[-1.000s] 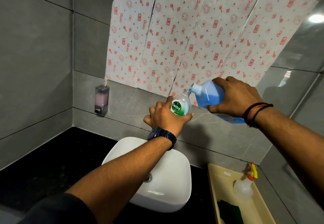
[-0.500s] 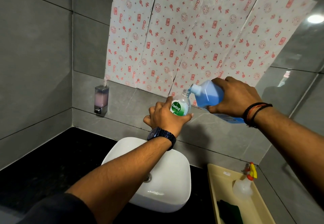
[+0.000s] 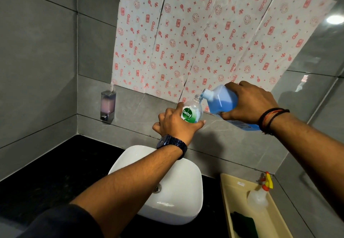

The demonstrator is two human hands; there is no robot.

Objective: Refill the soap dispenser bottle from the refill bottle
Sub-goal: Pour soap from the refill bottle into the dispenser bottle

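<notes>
Two bottles (image 3: 192,112) (image 3: 222,100), unmoved; two hands (image 3: 176,124) (image 3: 249,102).

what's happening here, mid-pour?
Yes. The left hand holds the small clear Dettol dispenser bottle upright above the white basin, its pump off and neck open. The right hand tips the blue refill bottle so its spout meets that neck. The dispenser looks mostly empty. A spray bottle lies in the beige tray to the right.
</notes>
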